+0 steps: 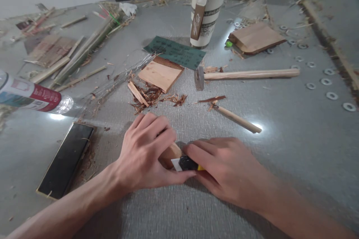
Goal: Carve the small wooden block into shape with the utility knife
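Your left hand (146, 153) clamps its fingers over the small wood piece (170, 154), while your right hand (224, 168) grips the utility knife (187, 163), blade pointing left against the wood.

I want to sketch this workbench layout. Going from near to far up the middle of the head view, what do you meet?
The left hand and right hand on a small wood piece and utility knife → wood shavings → flat wood board → green sandpaper sheet → tall paper cup.
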Demonstrator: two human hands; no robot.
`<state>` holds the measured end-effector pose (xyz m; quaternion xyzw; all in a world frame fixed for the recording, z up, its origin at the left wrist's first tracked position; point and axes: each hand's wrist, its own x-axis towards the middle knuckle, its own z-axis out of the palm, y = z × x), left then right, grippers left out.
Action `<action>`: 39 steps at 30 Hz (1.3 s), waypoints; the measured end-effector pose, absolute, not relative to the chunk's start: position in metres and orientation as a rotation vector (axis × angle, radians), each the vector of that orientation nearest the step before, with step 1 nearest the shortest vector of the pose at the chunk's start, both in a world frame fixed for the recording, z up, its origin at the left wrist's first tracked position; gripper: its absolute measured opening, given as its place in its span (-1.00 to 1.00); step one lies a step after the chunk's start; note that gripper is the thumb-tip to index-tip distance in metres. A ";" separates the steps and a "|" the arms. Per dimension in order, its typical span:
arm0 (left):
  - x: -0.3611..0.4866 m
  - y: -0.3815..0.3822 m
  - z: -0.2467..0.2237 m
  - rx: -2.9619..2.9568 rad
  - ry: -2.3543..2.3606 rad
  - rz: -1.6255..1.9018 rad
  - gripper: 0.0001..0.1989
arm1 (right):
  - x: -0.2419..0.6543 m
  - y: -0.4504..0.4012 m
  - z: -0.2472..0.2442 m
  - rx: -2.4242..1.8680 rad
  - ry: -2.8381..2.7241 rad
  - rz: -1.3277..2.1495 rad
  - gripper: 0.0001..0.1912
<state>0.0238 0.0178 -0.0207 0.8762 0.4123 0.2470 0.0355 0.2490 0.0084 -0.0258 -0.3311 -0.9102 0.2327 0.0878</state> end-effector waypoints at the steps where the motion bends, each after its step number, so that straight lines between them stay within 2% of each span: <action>1: 0.024 0.018 -0.021 2.695 1.266 0.756 -0.54 | 0.249 0.008 -0.025 -0.990 -2.715 0.693 -0.87; 9: 0.022 0.015 -0.018 2.697 1.232 0.781 -0.61 | 0.250 0.010 -0.022 -0.963 -2.721 0.662 -0.89; 14: 0.019 0.012 -0.014 2.613 1.127 0.979 -0.80 | 0.252 0.008 -0.022 -1.039 -2.604 0.682 -0.94; 19: 0.018 0.016 -0.017 2.597 1.134 1.052 -0.53 | 0.251 0.006 -0.024 -1.007 -2.558 0.685 -0.86; 21: 0.018 0.017 -0.019 2.606 1.132 1.047 -0.48 | 0.250 0.007 -0.023 -0.969 -2.547 0.696 -0.81; 26: 0.021 0.016 -0.019 2.609 1.146 1.018 -0.47 | 0.249 0.008 -0.021 -0.867 -2.613 0.744 -0.74; 33: 0.022 0.017 -0.017 2.634 1.165 0.905 -0.50 | 0.248 0.007 -0.023 -0.890 -2.682 0.733 -0.82; 39: 0.023 0.016 -0.017 2.683 1.132 0.852 -0.54 | 0.248 0.008 -0.024 -0.892 -2.671 0.656 -0.70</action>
